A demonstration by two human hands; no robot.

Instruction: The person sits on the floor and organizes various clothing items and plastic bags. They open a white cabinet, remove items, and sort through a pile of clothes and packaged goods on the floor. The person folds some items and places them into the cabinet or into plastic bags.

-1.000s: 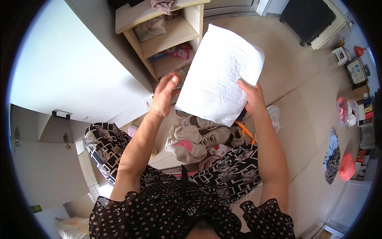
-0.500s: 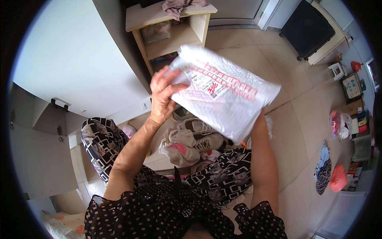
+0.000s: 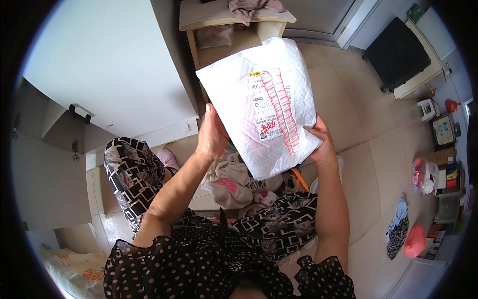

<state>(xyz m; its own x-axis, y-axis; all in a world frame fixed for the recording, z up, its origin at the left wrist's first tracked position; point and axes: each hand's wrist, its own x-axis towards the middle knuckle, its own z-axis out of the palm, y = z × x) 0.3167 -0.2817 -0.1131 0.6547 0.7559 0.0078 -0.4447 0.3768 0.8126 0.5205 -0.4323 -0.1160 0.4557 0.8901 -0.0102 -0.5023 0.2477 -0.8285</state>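
Observation:
A white plastic mailing bag (image 3: 234, 104) is held up in front of me, with a printed label and red tooth-like strips of marking on its face. My left hand (image 3: 213, 133) is at its lower left edge, thumb up along the side and the other fingers hidden behind the bag. At the lower right corner my right hand (image 3: 321, 139) pinches the bag, thumb on the front. Below the bag lies a pile with a cream cloth bag with a pink patch (image 3: 226, 184), partly covering shoes. An orange strip-like thing (image 3: 300, 179) shows beside the bag's lower edge.
A white cabinet door (image 3: 109, 65) stands at the left. Ahead is a wooden shelf unit (image 3: 239, 17) with a pink cloth on top. A black suitcase (image 3: 397, 55) is at the far right. Clothing (image 3: 398, 226) and a red bag (image 3: 415, 241) lie on the tiled floor at right.
The mailing bag has turned from a slanted, sideways position to a more upright one, its label now facing me. My left hand has shifted down along its edge; my right hand has come into view.

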